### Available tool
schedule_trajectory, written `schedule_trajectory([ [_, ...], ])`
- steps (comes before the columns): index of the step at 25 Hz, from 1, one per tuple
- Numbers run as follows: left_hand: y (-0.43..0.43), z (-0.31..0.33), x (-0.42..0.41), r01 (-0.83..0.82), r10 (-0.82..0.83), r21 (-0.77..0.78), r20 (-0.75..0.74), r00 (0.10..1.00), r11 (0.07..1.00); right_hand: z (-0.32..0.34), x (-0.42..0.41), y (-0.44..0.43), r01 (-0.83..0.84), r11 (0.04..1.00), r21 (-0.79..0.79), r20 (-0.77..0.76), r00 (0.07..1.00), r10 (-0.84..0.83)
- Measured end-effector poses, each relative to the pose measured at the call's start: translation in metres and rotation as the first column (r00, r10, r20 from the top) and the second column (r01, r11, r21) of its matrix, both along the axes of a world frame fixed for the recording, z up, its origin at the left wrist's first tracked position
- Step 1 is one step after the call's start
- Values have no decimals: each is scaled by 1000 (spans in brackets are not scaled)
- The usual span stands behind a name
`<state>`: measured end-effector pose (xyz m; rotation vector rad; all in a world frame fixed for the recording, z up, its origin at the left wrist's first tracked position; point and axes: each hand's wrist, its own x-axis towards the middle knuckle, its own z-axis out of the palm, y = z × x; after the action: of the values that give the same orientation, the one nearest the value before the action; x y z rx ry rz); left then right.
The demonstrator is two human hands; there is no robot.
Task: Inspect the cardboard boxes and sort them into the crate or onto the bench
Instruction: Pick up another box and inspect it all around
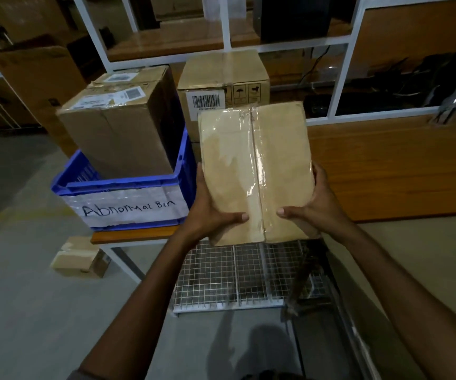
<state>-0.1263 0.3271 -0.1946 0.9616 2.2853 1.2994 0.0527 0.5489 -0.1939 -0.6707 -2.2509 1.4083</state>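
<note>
I hold a flat taped cardboard box (pixel 257 171) up in front of me, its clear tape seam running down the middle. My left hand (pixel 210 209) grips its left edge with the thumb on the face, and my right hand (pixel 311 209) grips the right edge the same way. Left of it stands a blue crate (pixel 128 193) labelled "Abnormal Bin", with a large labelled cardboard box (pixel 117 124) inside. A barcoded box (pixel 221 83) sits behind on the wooden bench (pixel 391 165).
A wire mesh rack (pixel 237 278) lies below the held box. A small cardboard box (pixel 80 257) sits on the floor at the left. White-framed shelving (pixel 226 23) with dark items rises behind the bench. More cartons stand at the far left.
</note>
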Motion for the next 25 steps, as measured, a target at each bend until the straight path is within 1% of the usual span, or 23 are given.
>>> schedule_trajectory([
  [1,-2,-3,3,-3,3,-14,6,1000,1000,-6,2,-2,5,1000,2,13,1000,-5],
  [2,-3,-6,10,-42,43,-27,8,999,999,-12,5,-6,16,1000,-1,29,999,-15],
  [4,-4,-14,27,-190,189,-51,-22,982,980,-21,9,-15,47,998,-32,49,998,-46],
  [5,-6,-17,31,-219,219,-49,-12,976,974,-24,10,-18,50,998,-39,44,998,-49],
  [6,-8,-19,31,-193,194,-36,30,981,981,-24,13,-18,39,998,-51,51,998,-37],
  [8,-17,-19,23,-22,25,-17,159,987,1000,-20,19,-10,-62,995,-76,120,990,71],
  [9,-23,-18,18,86,-80,-23,181,980,996,-19,24,-5,-131,987,-89,154,978,143],
  [10,-29,-17,14,180,-171,-40,167,971,983,-17,27,-2,-177,980,-95,180,965,191],
  [11,-33,-17,15,243,-234,-49,143,962,969,-15,31,-3,-190,978,-90,195,959,205],
  [12,-34,-18,17,267,-260,-52,112,959,962,-14,34,-4,-182,980,-83,198,960,196],
  [14,-35,-21,21,251,-248,-33,69,966,967,-15,35,-7,-163,984,-78,174,969,174],
  [16,-35,-20,22,254,-253,-14,57,966,967,-10,38,-11,-156,986,-65,120,979,163],
  [18,-37,-13,21,260,-258,-10,86,962,965,2,41,-13,-175,983,-47,56,983,178],
  [21,-33,-3,23,188,-191,33,137,972,982,25,45,-25,-159,985,61,-24,987,161],
  [23,-25,0,22,111,-118,61,137,983,992,36,46,-35,-98,978,183,-63,992,111],
  [25,-15,3,19,72,-80,60,125,989,996,39,47,-43,-22,952,304,-90,995,52],
])
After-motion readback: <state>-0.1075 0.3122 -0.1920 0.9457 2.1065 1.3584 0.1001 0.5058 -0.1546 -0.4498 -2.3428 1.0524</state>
